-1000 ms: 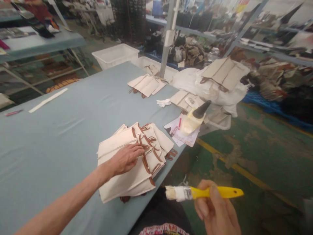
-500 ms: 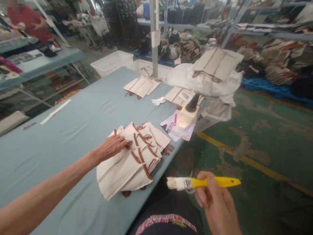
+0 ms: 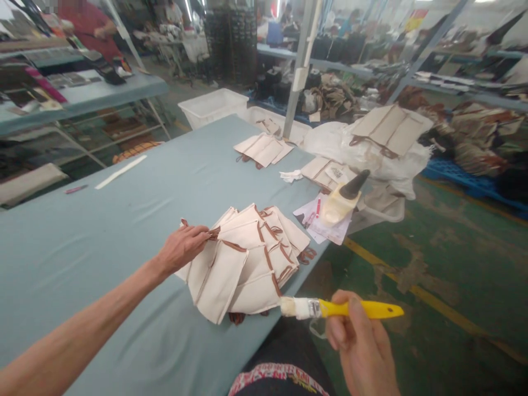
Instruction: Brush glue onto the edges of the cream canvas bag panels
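A fanned stack of cream fabric pieces with brown trim [image 3: 247,264] lies near the front edge of the blue-grey table [image 3: 124,220]. My left hand [image 3: 183,247] pinches the brown-trimmed end of the top piece and lifts it off the stack. My right hand [image 3: 357,341] is closed on the yellow handle of a brush [image 3: 342,308]. The brush's pale bristles point left, close to the stack's front edge. A cream glue bottle with a dark nozzle [image 3: 342,198] lies on papers to the right of the stack.
More cream pieces [image 3: 264,148] lie farther back on the table. White bins [image 3: 212,104] stand behind it, and a white bag [image 3: 371,148] holds further pieces. A white strip [image 3: 120,171] and a pen [image 3: 75,189] lie at left. A person in red [image 3: 84,25] works at the far left table.
My left hand has slid from the stack's middle to its left end and raised the top piece by its trimmed edge. The brush has stayed at about the same place.
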Demonstrator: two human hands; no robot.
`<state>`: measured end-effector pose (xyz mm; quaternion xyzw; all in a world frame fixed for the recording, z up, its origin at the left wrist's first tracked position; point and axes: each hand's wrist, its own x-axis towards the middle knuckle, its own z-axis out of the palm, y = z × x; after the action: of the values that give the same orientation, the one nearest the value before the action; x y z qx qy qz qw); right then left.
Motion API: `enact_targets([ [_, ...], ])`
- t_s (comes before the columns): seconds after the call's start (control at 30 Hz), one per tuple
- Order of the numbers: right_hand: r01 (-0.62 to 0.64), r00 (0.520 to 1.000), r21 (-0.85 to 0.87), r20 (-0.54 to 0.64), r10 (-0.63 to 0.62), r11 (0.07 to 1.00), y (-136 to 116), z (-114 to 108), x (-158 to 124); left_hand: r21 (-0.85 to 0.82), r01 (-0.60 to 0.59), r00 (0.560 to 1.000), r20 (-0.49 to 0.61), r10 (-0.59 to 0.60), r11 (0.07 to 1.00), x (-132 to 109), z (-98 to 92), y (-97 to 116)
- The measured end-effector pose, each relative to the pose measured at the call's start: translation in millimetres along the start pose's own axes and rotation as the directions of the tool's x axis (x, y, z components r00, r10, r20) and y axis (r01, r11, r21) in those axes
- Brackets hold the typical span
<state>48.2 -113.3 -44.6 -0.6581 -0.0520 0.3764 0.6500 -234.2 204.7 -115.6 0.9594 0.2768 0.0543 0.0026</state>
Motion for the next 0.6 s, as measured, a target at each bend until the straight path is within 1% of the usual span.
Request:
enact_targets([
  [0.1, -0.013, 0.999, -0.044, 0.031, 0.014, 0.999, 5, 7, -5, -0.041, 0.142, 0.99, -0.002, -0.143, 0.989, -21, -1.6, -10],
  [0.17, -0.009, 0.999, -0.074, 0.049, 0.013, 0.997, 9, 11, -9, -0.086, 0.204, 0.979, 0.049, -0.2, 0.975, -33, -5.8, -15],
  [0.2, 0.001, 0.998, -0.086, 0.057, 0.004, 0.996, 10, 13, -10, -0.112, 0.219, 0.974, 0.091, -0.209, 0.969, -38, -9.2, -17],
  [0.3, 0.041, 0.996, -0.127, 0.081, -0.031, 0.991, 10, 20, -17, -0.192, 0.234, 0.954, 0.233, -0.187, 0.953, -50, -23.2, -18],
  [0.4, 0.073, 0.993, -0.163, 0.1, -0.057, 0.984, 5, 27, -23, -0.258, 0.249, 0.919, 0.367, -0.144, 0.934, -55, -33.8, -14],
  [0.47, 0.093, 0.992, -0.17, 0.103, -0.076, 0.981, 2, 30, -23, -0.277, 0.27, 0.889, 0.44, -0.129, 0.922, -54, -33.4, -12],
  [0.53, 0.118, 0.989, -0.164, 0.104, -0.102, 0.979, 1, 30, -19, -0.275, 0.295, 0.869, 0.475, -0.137, 0.915, -50, -27.4, -10],
  [0.6, 0.14, 0.986, -0.147, 0.109, -0.124, 0.979, 3, 28, -9, -0.265, 0.301, 0.879, 0.45, -0.158, 0.916, -44, -19.6, -5],
])
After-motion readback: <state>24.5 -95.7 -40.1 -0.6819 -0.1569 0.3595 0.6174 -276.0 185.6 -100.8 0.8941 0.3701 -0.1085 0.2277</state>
